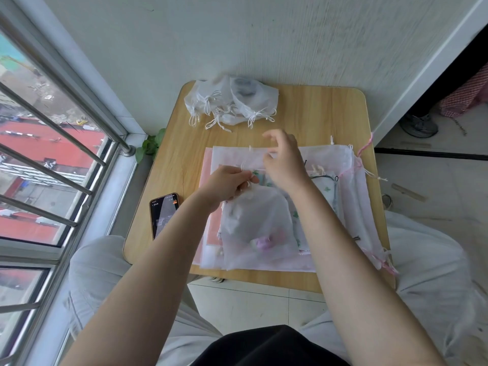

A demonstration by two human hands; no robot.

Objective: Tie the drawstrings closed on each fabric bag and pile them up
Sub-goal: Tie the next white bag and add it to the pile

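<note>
A small wooden table (317,114) is being used beside a window (39,154), with a phone (163,215) lying at its left edge. A sheer white bag (253,225) is being held at its gathered neck by the left hand (227,184), fingers curled round the cord. The right hand (285,162) is being raised just above, fingers loosely spread; whether cord is being pinched cannot be told. Tied bags (229,101) are lying piled at the table's far edge; flat bags (343,186) are being kept beneath.
</note>
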